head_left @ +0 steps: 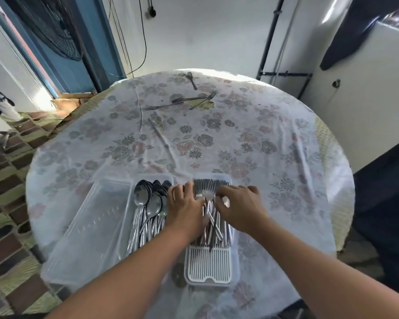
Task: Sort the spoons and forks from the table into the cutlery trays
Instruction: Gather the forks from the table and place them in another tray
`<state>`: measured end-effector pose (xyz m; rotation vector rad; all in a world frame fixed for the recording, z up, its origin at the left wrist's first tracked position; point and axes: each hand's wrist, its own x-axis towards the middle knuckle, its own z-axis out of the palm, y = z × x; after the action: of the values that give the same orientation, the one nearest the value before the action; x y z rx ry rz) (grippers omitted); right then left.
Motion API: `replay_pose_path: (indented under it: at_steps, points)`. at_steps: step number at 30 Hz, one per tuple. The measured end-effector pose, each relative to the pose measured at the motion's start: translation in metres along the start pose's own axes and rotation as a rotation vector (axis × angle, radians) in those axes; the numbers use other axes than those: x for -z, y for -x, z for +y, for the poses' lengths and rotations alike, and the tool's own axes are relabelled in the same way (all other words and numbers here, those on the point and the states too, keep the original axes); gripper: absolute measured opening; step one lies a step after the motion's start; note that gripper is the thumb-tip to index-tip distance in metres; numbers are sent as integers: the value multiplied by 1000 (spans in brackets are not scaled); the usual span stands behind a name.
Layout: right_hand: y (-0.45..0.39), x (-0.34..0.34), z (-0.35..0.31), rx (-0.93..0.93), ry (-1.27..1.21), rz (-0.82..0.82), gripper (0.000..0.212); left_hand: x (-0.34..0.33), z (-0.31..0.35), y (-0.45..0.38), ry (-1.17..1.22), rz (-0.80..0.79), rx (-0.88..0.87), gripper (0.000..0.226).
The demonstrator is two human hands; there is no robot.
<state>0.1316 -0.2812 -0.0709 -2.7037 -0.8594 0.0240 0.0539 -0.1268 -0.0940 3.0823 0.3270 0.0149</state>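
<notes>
Two clear plastic cutlery trays stand at the near edge of the round table. The left tray [95,226] holds several spoons [148,208] along its right side. The right tray [209,270], with a white ribbed insert, holds several forks [207,189]. My left hand [186,208] rests on the left edge of the fork pile, fingers bent over it. My right hand [242,206] lies on the pile's right side, fingers curled over the forks. Several loose forks [194,100] lie at the far side of the table, one more fork [191,80] near the far edge.
The round table [274,146] wears a white flowered cloth with creases across its middle. A blue door frame [83,54] stands at the back left, a white cabinet [366,100] at the right. A tiled floor [9,180] shows to the left.
</notes>
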Motion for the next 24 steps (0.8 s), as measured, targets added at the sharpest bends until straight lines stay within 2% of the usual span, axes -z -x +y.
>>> replay_pose_path:
  at_steps: [4, 10, 18, 22, 24]
  points:
    - [-9, -16, 0, -100, -49, -35, 21, 0, -3, 0, 55, -36, 12, 53]
    - [-19, -28, 5, -218, -99, -17, 24, 2, -2, 10, 77, -45, -103, 59]
    - [-24, -29, 7, -255, -199, -12, 22, 9, 14, 5, 95, -138, 3, 71]
    - [-23, -26, 5, -307, -304, 27, 22, 9, 19, 5, 124, -92, 8, 52]
    - [-22, -26, 4, -326, -337, 59, 20, 9, 20, 8, 101, -106, 15, 51]
